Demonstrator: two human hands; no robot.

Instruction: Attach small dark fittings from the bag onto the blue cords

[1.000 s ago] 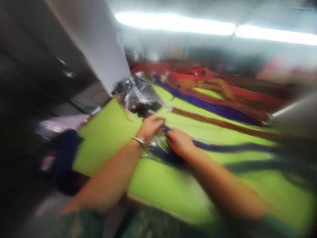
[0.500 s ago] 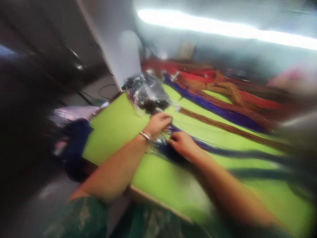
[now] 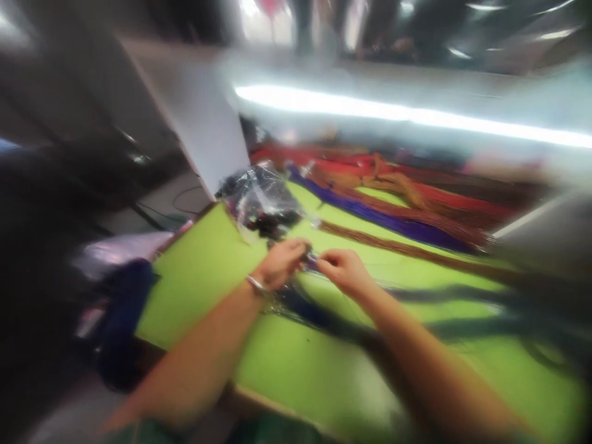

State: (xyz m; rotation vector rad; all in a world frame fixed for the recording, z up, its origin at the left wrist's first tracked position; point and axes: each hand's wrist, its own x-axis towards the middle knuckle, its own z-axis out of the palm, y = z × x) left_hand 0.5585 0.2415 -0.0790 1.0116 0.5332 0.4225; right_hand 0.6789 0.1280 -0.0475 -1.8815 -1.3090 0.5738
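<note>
Over the green tabletop (image 3: 194, 271), my left hand (image 3: 285, 259) is closed with its fingers pinched on the end of some blue cords (image 3: 311, 261). Close beside it, my right hand (image 3: 345, 269) pinches the same cords with thumb and forefinger. A silvery bracelet (image 3: 255, 283) circles my left wrist. Below both hands lies a bundle of dark blue cords (image 3: 314, 313), with shiny clear bits at its left end. Part of the held cords is hidden by my fingers, and motion smears fine detail.
A clear plastic bag (image 3: 261, 194) with dark contents lies beyond my left hand. Brown cords (image 3: 370, 240), a purple bundle (image 3: 379, 213) and red bundles (image 3: 333, 161) stretch across the back. A dark blue bundle (image 3: 124, 314) hangs at the table's left edge. A bright tube light (image 3: 370, 110) spans behind.
The view has tilted up, so the table sits lower. My right hand has risen from beside the dark blue bundle to level with my left hand, meeting it at the cord ends.
</note>
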